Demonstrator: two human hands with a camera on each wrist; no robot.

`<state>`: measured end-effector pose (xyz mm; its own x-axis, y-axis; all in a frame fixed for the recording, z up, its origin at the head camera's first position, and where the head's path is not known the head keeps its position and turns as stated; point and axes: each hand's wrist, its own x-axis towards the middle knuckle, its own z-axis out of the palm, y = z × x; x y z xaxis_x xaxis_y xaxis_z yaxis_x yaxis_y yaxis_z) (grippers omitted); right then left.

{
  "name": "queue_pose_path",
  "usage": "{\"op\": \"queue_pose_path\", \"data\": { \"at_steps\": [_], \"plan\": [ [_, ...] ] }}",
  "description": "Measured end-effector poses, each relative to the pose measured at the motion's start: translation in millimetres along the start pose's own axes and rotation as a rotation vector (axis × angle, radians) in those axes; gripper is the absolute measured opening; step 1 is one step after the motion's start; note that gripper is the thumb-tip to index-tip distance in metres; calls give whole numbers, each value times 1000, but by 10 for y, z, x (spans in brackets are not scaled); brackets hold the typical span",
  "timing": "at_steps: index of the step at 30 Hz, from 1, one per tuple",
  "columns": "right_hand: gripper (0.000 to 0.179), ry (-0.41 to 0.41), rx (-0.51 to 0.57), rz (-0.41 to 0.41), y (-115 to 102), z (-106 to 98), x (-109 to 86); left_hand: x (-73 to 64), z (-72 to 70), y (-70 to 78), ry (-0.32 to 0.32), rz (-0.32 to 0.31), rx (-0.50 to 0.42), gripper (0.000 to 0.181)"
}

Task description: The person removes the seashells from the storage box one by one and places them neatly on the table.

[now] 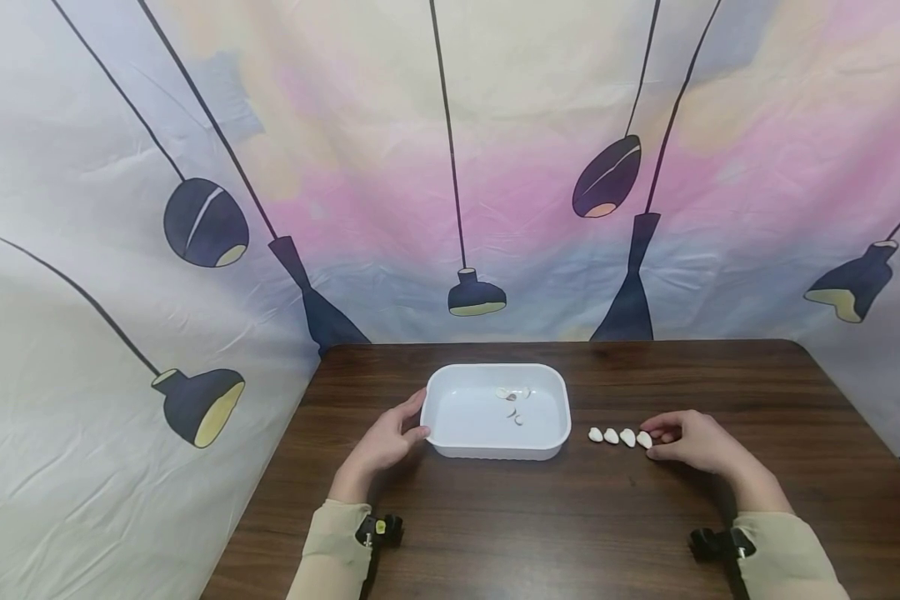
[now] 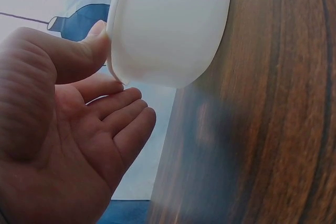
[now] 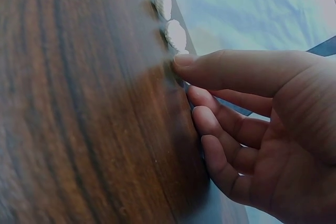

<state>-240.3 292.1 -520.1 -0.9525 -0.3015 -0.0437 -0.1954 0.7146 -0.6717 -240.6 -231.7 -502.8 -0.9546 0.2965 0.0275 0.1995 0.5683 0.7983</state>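
A white rectangular plastic tray [image 1: 450, 408] stands on the table with several small shells [image 1: 519, 420] inside. My left hand [image 1: 386, 437] holds the tray by its left end, thumb and index fingertip at the rim; the other fingers are spread beside it in the left wrist view. To the right of the tray, white ribbed seashells [image 1: 611, 436] lie in a short row. At that row's right end, my right hand [image 1: 693, 442] pinches the last seashell [image 1: 644, 439] between thumb and index finger. The thumb [image 3: 191, 62] mostly hides this shell in the right wrist view.
Both hands work over a dark brown wooden table [image 1: 540, 525]. Behind it hangs a cloth backdrop [image 1: 525, 217] printed with lamps. Dark wrist mounts [image 1: 720, 543] sit at both sleeve cuffs.
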Motion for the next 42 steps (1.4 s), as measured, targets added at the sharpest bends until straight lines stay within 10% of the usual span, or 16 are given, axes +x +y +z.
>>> {"op": "queue_pose_path", "data": {
  "at_steps": [21,32,42],
  "plan": [
    [44,48,109,-44,-139,-109,56,14,-13,-24,2,21,-3,70],
    [38,96,274,-185,-866,191,394,-7,-5,-33,8,-9,5,71],
    [32,19,203,-223,-1492,741,928,-7,1,-32,0,-18,14,72]
  ]
}}
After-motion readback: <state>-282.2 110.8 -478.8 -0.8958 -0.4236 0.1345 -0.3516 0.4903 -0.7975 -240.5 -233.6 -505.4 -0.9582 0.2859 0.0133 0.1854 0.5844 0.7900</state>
